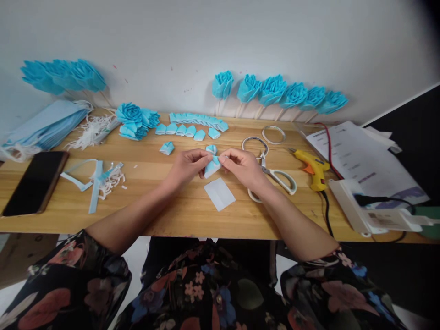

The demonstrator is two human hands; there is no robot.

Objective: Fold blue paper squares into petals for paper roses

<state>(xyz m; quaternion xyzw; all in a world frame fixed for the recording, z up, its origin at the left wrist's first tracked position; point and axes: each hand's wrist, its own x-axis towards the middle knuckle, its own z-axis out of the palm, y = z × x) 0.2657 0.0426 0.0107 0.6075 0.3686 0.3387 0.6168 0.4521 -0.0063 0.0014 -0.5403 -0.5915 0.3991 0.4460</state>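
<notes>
Left hand (190, 167): grasping, thumb and fingers pinching the piece (212, 169) at its left side.
Right hand (242, 167): grasping too, fingertips closed on the piece's upper right edge.
Piece: blue and white, folded, held between both hands over the middle of the table (178, 215).
Square (220, 194): white, flat on the wood, nearer the body than the piece.
Folded petals (199, 120): in rows beyond the hands, with a few set apart.
Scissors (265, 170): beside the right hand, partly hidden by the forearm.
Glue gun (318, 173): yellow, lying right of the scissors.
Flowers (272, 90): blue, on sticks, leaning at the wall (172, 41).
Phone (36, 182): dark-screened, at the table's left end.
Strips (96, 185): pale blue, between phone and left hand.
</notes>
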